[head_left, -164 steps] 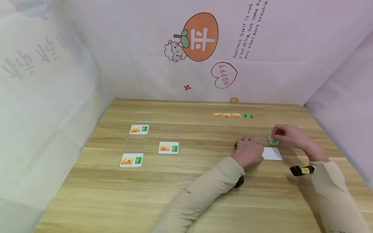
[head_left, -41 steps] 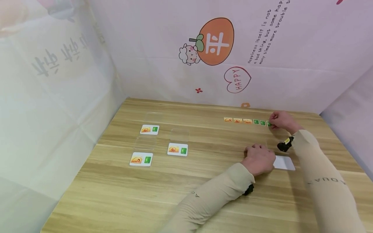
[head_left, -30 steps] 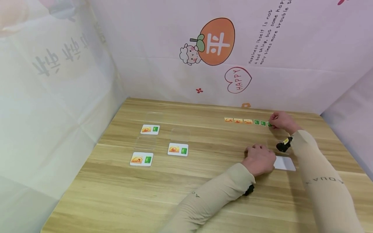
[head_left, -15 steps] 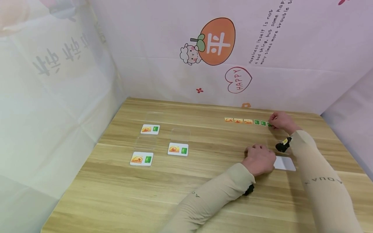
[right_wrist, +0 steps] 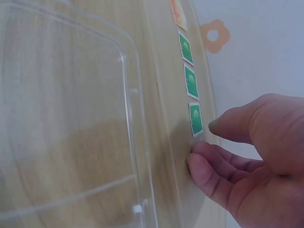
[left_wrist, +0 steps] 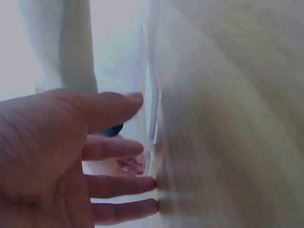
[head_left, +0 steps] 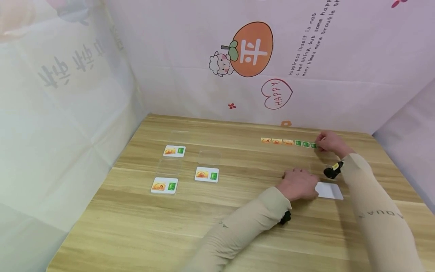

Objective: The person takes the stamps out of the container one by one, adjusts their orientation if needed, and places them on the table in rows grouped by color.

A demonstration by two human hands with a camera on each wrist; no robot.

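Note:
My right hand (head_left: pixel 329 141) is just right of the row of stamps at the back of the table, its thumb apart from its loosely bent fingers. Beside it lies the end green stamp (right_wrist: pixel 195 118), which it does not hold. Two more green stamps (head_left: pixel 302 143) and three orange stamps (head_left: pixel 276 141) continue the row leftward. My left hand (head_left: pixel 300 184) is at the left end of a blank white card (head_left: pixel 329 190), partly covering it in the head view. In the left wrist view its fingers (left_wrist: pixel 126 185) are fairly straight, tips at the tabletop.
A clear plastic lid (right_wrist: pixel 128 109) lies between the white card and the stamp row. To the left are three white cards (head_left: pixel 206 174), each with an orange and a green stamp, and a clear lid (head_left: pixel 209 157) behind each. Printed cloth walls (head_left: pixel 190 90) enclose the table.
Earlier my right hand pinched a green stamp above the clear lid. It took it to the row's end, then released it and drew slightly right. My left hand has shifted slightly left.

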